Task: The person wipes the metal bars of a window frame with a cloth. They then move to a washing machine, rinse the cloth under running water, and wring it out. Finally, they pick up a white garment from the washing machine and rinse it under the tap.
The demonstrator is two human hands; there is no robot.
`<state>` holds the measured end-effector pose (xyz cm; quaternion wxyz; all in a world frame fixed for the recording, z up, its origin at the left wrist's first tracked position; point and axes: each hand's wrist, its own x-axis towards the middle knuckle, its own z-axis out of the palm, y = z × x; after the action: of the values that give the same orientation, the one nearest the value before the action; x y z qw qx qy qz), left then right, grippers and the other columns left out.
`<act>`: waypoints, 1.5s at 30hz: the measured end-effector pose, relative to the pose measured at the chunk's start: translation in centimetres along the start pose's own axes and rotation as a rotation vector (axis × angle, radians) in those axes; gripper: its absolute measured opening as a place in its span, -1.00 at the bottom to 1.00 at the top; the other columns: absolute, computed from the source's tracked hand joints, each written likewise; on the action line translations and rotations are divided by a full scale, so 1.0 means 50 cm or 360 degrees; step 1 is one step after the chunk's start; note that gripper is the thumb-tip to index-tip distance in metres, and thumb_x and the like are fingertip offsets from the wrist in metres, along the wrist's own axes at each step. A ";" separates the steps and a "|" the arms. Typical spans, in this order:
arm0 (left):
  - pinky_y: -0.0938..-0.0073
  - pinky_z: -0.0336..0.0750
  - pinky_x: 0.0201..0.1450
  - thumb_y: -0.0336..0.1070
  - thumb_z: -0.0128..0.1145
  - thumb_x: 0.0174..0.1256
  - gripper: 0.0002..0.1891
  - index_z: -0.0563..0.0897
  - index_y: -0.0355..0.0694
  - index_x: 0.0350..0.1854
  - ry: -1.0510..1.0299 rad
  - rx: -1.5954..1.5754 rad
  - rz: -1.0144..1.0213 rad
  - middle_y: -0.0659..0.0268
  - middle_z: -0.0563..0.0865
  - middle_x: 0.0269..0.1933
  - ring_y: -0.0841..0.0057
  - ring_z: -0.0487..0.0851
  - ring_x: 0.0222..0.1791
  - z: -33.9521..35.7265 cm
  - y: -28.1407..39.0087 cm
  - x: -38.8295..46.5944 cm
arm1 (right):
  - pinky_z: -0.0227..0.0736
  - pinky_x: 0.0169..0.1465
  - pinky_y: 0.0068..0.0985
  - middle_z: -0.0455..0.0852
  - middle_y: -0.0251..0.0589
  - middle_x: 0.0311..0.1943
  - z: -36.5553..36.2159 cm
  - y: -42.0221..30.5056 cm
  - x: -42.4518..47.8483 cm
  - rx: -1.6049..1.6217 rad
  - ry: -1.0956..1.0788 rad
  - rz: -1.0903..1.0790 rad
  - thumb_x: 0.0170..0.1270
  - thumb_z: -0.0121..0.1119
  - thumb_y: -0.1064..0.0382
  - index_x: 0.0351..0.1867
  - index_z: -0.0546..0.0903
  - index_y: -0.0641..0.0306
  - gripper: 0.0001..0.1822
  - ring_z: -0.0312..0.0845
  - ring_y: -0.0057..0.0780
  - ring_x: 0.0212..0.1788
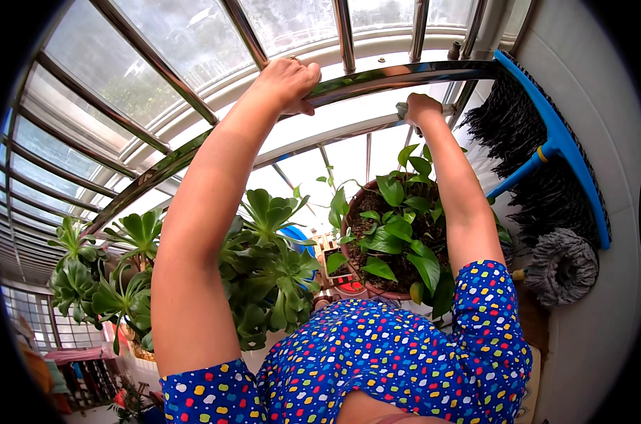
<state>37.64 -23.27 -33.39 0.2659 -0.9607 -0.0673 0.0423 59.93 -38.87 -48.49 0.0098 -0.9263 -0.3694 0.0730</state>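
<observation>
My left hand [288, 82] is wrapped around a shiny curved metal rail [394, 77] of the window grille, its thumb hanging below the rail. Farther right and lower, my right hand [424, 109] is closed on a small grey-green cloth [401, 109]. Only a bit of this cloth shows past the fingers. That hand is at a second, lower metal rail [352, 130], and the cloth appears to touch it. Beneath my right forearm stands a round pot [371, 289] with soil and a leafy pothos [400, 233].
Green succulents [278, 265] grow below and left of my left arm. At the right wall [580, 339] lean a blue broom-style mop head [553, 138] with black strands and a grey string mop [561, 267]. Upright metal bars [344, 37] stand before the window glass [188, 37].
</observation>
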 end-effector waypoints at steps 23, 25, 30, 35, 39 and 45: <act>0.26 0.50 -0.12 0.09 0.48 -0.17 -0.38 0.41 -0.17 -0.23 -0.0033 -0.0108 0.0001 0.20 0.66 -0.31 0.23 0.64 -0.12 0.003 -0.005 0.007 | 0.55 -0.20 -0.31 0.63 -0.26 -0.35 0.015 0.170 -0.064 0.0441 0.1453 -0.0049 -0.04 0.24 0.23 0.00 0.67 -0.19 -0.54 0.63 -0.20 -0.27; 0.32 0.52 -0.15 0.14 0.46 -0.15 -0.37 0.43 -0.20 -0.23 0.0008 -0.0054 0.0035 0.22 0.69 -0.34 0.29 0.67 -0.14 0.003 -0.006 0.005 | 0.55 -0.24 -0.34 0.57 -0.31 -0.38 0.024 0.216 -0.079 0.0371 0.1688 -0.0108 -0.07 0.26 0.32 0.03 0.66 -0.24 -0.47 0.62 -0.24 -0.30; 0.24 0.48 -0.09 0.04 0.49 -0.18 -0.38 0.40 -0.15 -0.19 -0.0074 -0.0178 -0.0001 0.18 0.64 -0.29 0.19 0.61 -0.11 -0.002 -0.006 0.008 | 0.58 -0.23 -0.40 0.50 -0.36 -0.35 0.026 0.275 -0.056 0.0069 0.1744 -0.0137 -0.12 0.36 0.36 0.09 0.60 -0.37 -0.34 0.61 -0.34 -0.26; 0.25 0.49 -0.11 0.06 0.48 -0.16 -0.39 0.42 -0.16 -0.19 -0.0016 -0.0134 0.0010 0.19 0.66 -0.30 0.21 0.63 -0.12 -0.004 -0.005 0.007 | 0.60 -0.18 -0.31 0.58 -0.34 -0.16 0.069 0.262 -0.013 0.0091 0.1392 -0.0057 0.02 0.32 0.30 0.16 0.54 -0.35 -0.39 0.64 -0.24 -0.16; 0.26 0.51 -0.14 0.09 0.48 -0.17 -0.39 0.43 -0.17 -0.22 0.0069 -0.0100 0.0026 0.23 0.67 -0.33 0.24 0.65 -0.12 0.008 -0.006 0.005 | 0.57 -0.07 -0.24 0.59 -0.28 0.05 0.151 0.230 -0.004 0.0248 0.0900 0.0229 0.15 0.23 0.21 0.14 0.55 -0.31 -0.52 0.63 -0.17 -0.05; 0.24 0.49 -0.12 0.07 0.49 -0.20 -0.39 0.40 -0.15 -0.23 0.0019 -0.0148 0.0006 0.21 0.64 -0.30 0.23 0.62 -0.11 0.001 -0.002 0.006 | 0.50 -0.12 -0.26 0.74 -0.07 -0.30 0.160 0.262 0.041 0.1407 0.1517 0.0264 0.10 0.25 0.14 -0.05 0.68 0.08 -0.66 0.65 -0.02 -0.17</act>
<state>37.93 -23.11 -33.37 0.2213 -0.9724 -0.0659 0.0339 69.20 -47.30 -57.63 0.5466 -0.7913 -0.1870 -0.2002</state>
